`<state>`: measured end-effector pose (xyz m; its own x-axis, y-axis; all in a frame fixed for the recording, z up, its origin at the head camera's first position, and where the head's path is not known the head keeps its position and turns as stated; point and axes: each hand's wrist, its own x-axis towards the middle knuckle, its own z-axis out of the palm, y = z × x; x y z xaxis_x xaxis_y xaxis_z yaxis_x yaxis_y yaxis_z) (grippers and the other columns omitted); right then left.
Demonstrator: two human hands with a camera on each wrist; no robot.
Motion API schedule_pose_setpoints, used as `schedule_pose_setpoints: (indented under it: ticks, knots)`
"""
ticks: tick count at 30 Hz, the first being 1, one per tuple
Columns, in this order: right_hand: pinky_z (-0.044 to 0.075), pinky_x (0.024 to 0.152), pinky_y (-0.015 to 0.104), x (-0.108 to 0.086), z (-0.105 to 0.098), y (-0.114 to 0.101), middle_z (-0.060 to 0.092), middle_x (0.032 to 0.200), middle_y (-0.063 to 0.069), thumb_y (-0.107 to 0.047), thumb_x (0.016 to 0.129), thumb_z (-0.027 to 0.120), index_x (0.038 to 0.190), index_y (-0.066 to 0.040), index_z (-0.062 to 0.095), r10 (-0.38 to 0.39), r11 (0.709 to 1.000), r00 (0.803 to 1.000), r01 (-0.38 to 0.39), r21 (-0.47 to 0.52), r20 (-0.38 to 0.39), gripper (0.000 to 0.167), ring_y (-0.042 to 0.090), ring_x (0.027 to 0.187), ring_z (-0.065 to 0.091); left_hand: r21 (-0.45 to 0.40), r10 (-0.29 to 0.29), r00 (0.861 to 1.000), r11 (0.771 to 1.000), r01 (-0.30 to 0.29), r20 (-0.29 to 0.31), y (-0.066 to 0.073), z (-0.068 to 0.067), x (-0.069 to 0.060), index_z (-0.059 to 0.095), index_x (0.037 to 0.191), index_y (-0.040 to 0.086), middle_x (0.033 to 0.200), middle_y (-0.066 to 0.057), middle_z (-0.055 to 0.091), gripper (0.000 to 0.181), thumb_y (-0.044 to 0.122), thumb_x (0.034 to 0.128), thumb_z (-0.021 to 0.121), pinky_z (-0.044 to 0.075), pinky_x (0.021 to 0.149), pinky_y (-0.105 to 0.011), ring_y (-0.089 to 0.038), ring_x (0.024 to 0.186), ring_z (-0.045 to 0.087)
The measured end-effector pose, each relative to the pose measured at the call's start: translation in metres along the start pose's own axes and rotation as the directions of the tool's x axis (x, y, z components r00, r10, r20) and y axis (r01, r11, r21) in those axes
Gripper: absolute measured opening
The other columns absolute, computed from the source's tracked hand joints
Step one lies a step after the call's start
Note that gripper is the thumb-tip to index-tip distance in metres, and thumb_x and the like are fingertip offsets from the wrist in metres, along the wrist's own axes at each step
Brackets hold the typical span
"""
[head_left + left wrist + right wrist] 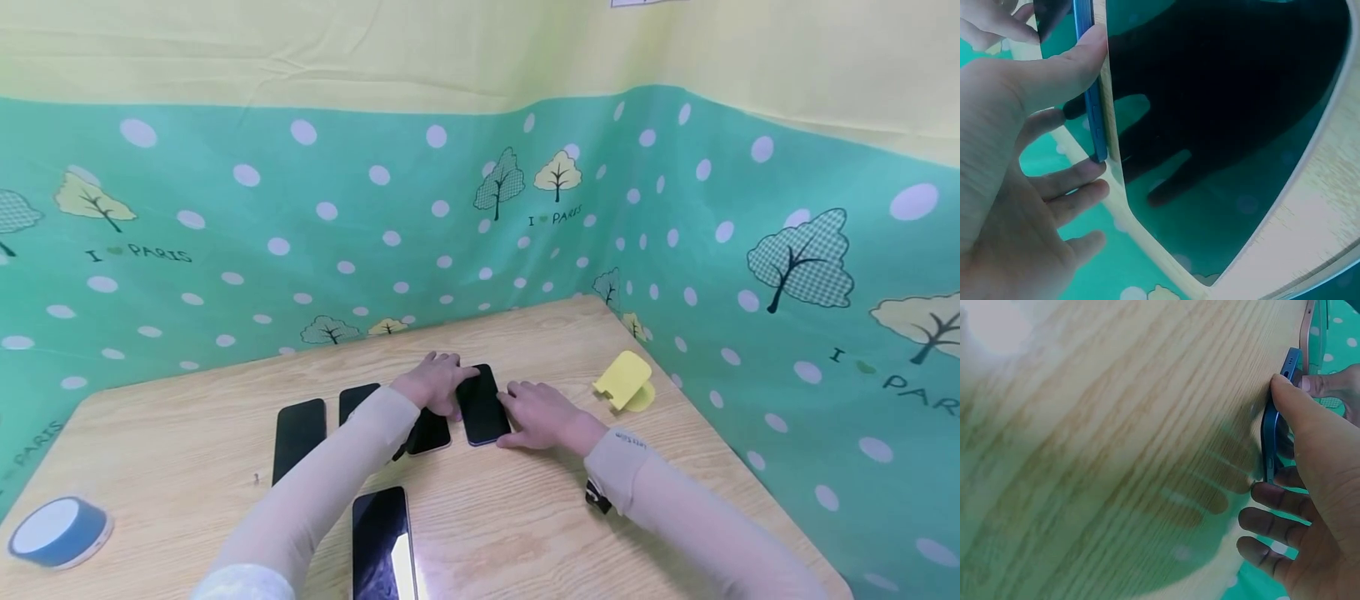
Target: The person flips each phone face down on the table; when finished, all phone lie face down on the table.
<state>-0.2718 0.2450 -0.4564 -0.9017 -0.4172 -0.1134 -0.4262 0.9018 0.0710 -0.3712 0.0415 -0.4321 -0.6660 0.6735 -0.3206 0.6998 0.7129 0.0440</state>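
A black-screened phone with a blue edge (482,407) (1092,100) (1269,434) lies between the two hands. My left hand (438,385) (1035,156) grips its left side, thumb on the blue edge and a fingertip at one corner. From the right, my right hand (542,415) (1316,481) holds the lower right part, with the thumb at the bottom end and fingers along the side. Just left of it, partly under the left hand, is a pink-edged phone (430,433). A large dark screen reflecting a hand (1229,112) fills much of the left wrist view.
Further left lie two dark phones (300,433), (356,401), the second partly covered by the left sleeve. A phone with a glare streak (378,533) is nearer the front. A yellow stand (626,379) stands at right, a blue tape roll (60,531) at far left.
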Motion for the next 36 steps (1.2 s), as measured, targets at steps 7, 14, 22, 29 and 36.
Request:
schedule_pose_setpoints:
  ticks: [7, 14, 22, 29, 36]
  knots:
    - [0.055, 0.099, 0.047, -0.0023, 0.0030, -0.0009, 0.061, 0.139, 0.018, -0.068, 0.092, 0.064, 0.147, -0.003, 0.054, -0.006, 1.000, 1.000, 0.006, 0.002, -0.010, 0.086, 0.030, 0.118, 0.063, -0.029, 0.021, 1.000, 0.999, -0.022, -0.016, -0.0016, 0.0041, -0.0006, 0.040, 0.160, 0.026, 0.161, -0.019, 0.043, 0.088, 0.036, 0.0852, 0.086, 0.021, 0.131, -0.056, -0.039, 0.152, 0.039]
    - [0.054, 0.083, 0.042, -0.0044, 0.0073, -0.0004, 0.062, 0.118, 0.012, -0.066, 0.093, 0.064, 0.140, -0.002, 0.060, -0.043, 0.999, 0.999, 0.043, 0.004, -0.030, 0.080, 0.023, 0.095, 0.059, -0.064, 0.021, 1.000, 0.998, -0.022, -0.021, 0.0006, 0.0060, -0.0018, 0.041, 0.159, 0.024, 0.161, -0.020, 0.042, 0.094, 0.037, 0.0800, 0.090, 0.018, 0.133, -0.055, -0.040, 0.153, 0.037]
    - [0.049, 0.073, 0.035, -0.0023, 0.0057, 0.0026, 0.057, 0.108, 0.010, -0.062, 0.094, 0.066, 0.140, -0.003, 0.060, -0.072, 0.996, 0.996, 0.074, 0.049, -0.046, 0.074, 0.019, 0.081, 0.051, -0.032, 0.039, 0.997, 0.999, -0.041, -0.065, -0.0001, 0.0048, 0.0008, 0.043, 0.157, 0.022, 0.154, -0.022, 0.048, 0.102, 0.042, 0.0719, 0.095, 0.021, 0.131, -0.057, -0.041, 0.147, 0.043]
    - [0.046, 0.073, 0.032, 0.0007, 0.0046, 0.0043, 0.054, 0.110, 0.008, -0.058, 0.096, 0.066, 0.145, -0.004, 0.056, -0.079, 0.990, 0.996, 0.082, 0.116, -0.029, 0.073, 0.017, 0.080, 0.050, -0.004, 0.039, 0.998, 0.999, -0.039, -0.051, 0.0000, -0.0013, 0.0017, 0.041, 0.157, 0.022, 0.150, -0.021, 0.051, 0.102, 0.044, 0.0730, 0.094, 0.021, 0.131, -0.056, -0.039, 0.145, 0.045]
    - [0.046, 0.076, 0.033, 0.0001, 0.0059, 0.0052, 0.053, 0.111, 0.008, -0.053, 0.098, 0.066, 0.147, -0.002, 0.054, -0.092, 0.978, 0.996, 0.091, 0.185, 0.000, 0.071, 0.016, 0.082, 0.051, 0.001, 0.025, 0.999, 1.000, -0.025, -0.033, 0.0011, 0.0015, 0.0026, 0.041, 0.157, 0.022, 0.151, -0.019, 0.052, 0.102, 0.045, 0.0733, 0.094, 0.018, 0.132, -0.058, -0.039, 0.147, 0.044]
